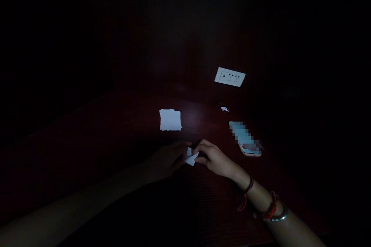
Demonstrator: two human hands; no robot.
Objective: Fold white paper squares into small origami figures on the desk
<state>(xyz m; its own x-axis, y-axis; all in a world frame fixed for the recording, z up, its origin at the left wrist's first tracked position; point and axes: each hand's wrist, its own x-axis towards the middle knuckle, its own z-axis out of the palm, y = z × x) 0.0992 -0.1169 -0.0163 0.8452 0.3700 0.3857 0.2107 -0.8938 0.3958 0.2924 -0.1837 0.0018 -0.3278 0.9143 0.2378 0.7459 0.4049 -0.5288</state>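
Note:
A small piece of white paper (191,159), partly folded, is held between my two hands near the middle of the view. My left hand (173,157) lies in shadow and grips the paper's left edge with its fingertips. On the other side, my right hand (215,159) pinches the right edge between thumb and fingers. Red cords and a silver bangle circle my right wrist and forearm. Just beyond my hands, a stack of white paper pieces (170,120) lies on the dark red table.
A phone (245,138), its screen pixelated, lies to the right of my hands. Behind it sits a small white paper scrap (224,109). A white socket panel (230,76) is set in the back surface. The surroundings are very dark.

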